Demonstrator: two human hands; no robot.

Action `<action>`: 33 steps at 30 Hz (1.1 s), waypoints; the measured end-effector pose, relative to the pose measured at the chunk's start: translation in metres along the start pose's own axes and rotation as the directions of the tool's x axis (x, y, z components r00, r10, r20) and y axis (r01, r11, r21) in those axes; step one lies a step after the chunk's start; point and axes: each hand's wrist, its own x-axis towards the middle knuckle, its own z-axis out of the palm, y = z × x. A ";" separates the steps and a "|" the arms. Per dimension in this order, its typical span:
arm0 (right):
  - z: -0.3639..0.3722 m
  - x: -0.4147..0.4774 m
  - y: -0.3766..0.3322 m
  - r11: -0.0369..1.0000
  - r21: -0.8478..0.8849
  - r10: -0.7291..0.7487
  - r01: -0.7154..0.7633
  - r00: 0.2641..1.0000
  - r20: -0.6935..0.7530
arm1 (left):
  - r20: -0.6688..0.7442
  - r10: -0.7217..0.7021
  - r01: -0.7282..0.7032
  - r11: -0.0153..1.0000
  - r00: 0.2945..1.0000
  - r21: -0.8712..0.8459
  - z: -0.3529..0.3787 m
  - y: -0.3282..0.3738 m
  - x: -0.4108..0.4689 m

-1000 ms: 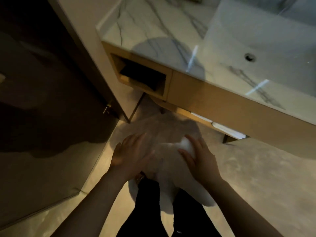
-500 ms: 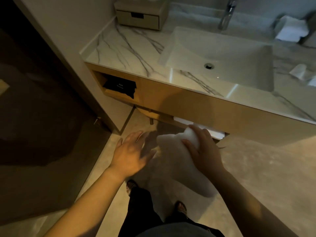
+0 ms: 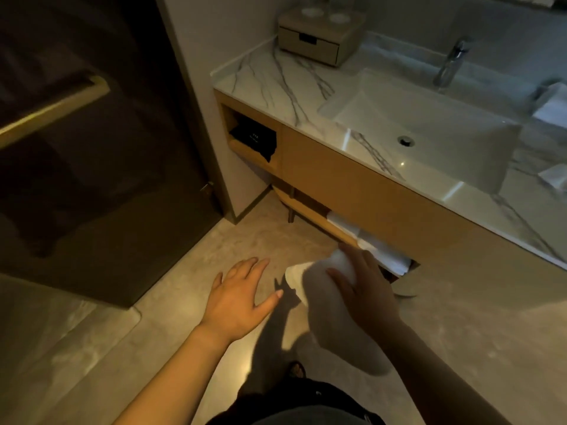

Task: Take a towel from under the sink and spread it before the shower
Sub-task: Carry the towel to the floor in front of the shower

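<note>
The left hand (image 3: 237,297) is hovering over the floor (image 3: 171,332), fingers released and spread. Just beside its fingertips, the right hand (image 3: 365,294) is grasping a white towel (image 3: 334,320), which is hanging below its fingers. Beyond them, folded towels (image 3: 376,250) are lying on the shelf (image 3: 310,214) under the bench (image 3: 276,84).

A single wide-angle camera on the person's head is looking forward and steeply down, facing the vanity (image 3: 352,191) and sink (image 3: 429,133) at upper right. It is sitting close above both forearms, taking in the floor (image 3: 153,348) and a dark door (image 3: 92,179) at left.
</note>
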 end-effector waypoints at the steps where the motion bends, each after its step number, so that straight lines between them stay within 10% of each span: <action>1: 0.002 -0.004 -0.005 1.000 -0.009 -0.016 0.016 1.000 0.018 | -0.012 -0.025 0.025 1.000 1.000 0.001 0.000 -0.002 -0.009; 10: 0.042 -0.058 -0.056 0.910 -0.030 -0.392 0.414 0.882 0.261 | -0.091 -0.306 0.302 0.952 0.948 -0.052 0.029 -0.040 -0.147; 14: 0.055 -0.106 -0.090 0.978 0.101 -0.205 0.181 0.917 0.343 | -0.150 -0.419 0.403 0.907 0.896 -0.126 0.051 -0.044 -0.230; 19: 0.069 -0.180 -0.121 0.934 0.141 -0.357 0.327 0.855 0.377 | -0.192 -0.546 0.521 0.837 0.815 -0.169 0.083 -0.032 -0.340; 33: 0.149 -0.334 -0.227 0.690 0.344 -0.685 0.637 0.420 0.595 | -0.212 -0.899 0.789 0.438 0.383 -0.431 0.153 -0.011 -0.569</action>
